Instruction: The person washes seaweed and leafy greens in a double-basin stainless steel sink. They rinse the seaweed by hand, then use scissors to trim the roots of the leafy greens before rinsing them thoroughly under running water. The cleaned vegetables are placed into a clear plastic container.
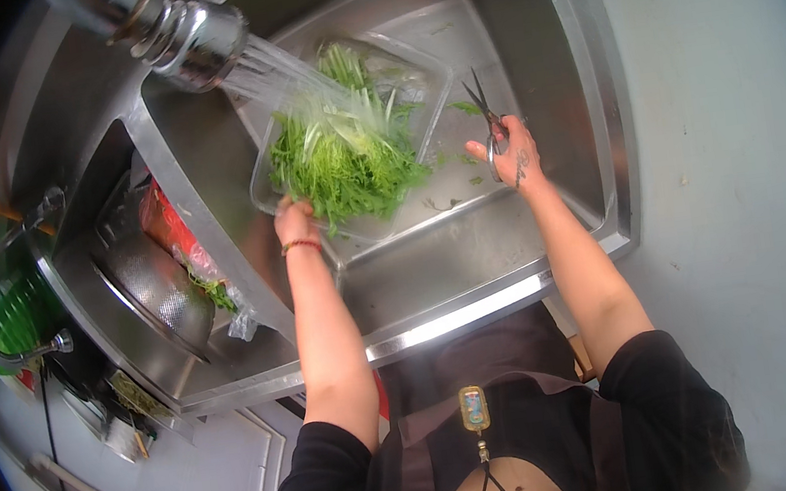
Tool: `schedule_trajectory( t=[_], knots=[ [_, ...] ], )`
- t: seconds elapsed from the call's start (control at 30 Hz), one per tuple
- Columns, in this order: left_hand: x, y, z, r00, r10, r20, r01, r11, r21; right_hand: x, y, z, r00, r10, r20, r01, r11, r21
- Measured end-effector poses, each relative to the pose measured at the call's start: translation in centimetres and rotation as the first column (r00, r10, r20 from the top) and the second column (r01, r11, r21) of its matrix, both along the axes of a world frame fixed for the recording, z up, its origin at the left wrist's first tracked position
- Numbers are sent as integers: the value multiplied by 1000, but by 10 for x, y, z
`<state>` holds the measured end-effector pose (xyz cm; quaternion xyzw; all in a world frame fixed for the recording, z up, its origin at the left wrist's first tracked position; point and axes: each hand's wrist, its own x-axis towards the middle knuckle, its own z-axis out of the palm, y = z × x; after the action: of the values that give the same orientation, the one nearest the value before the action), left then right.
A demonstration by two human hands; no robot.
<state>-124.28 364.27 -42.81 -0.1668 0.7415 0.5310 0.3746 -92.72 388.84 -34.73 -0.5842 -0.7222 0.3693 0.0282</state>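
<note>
My left hand (pixel 296 219) grips the near left rim of a clear plastic container (pixel 261 181) in the sink basin; some fingers are hidden by the rim and leaves. Frilly leafy greens (pixel 353 169) with pale stems fill the container, and water (pixel 312 81) sprays onto them from a metal faucet (pixel 202 43). To the right of the container, my right hand (pixel 521 154) holds a pair of scissors (pixel 488 110) by the handles. The blades are slightly apart and point away from me.
Loose leaf bits (pixel 475 181) lie on the basin floor. Left of the metal divider (pixel 189 198), a second basin holds a perforated metal colander (pixel 164 290) and a red plastic bag (pixel 173 218). A pale wall (pixel 705 130) stands close on the right.
</note>
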Motion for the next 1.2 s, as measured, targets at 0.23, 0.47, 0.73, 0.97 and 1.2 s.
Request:
schedule_trajectory(
  t=[0.23, 0.47, 0.73, 0.97, 1.2],
  knots=[
    [84, 134, 72, 555, -744, -372, 398, 630, -667, -7, -19, 20, 992, -122, 28, 124, 986, -112],
    [92, 193, 35, 491, -870, -43, 454, 298, -840, -7, -23, 17, 995, 79, -56, -90, 965, -246],
    [33, 159, -7, 240, -876, -418, 385, 481, -788, 7, -8, 29, 963, 269, 7, -245, 886, -394],
    [-1, 164, 92, 357, -884, -303, 639, 467, -611, -13, 21, 41, 907, 402, -127, -384, 664, -642],
    [21, 142, 133, 205, -747, -632, 542, 625, -562, -35, 21, 57, 876, 390, -285, -468, 540, -700]
  ],
)
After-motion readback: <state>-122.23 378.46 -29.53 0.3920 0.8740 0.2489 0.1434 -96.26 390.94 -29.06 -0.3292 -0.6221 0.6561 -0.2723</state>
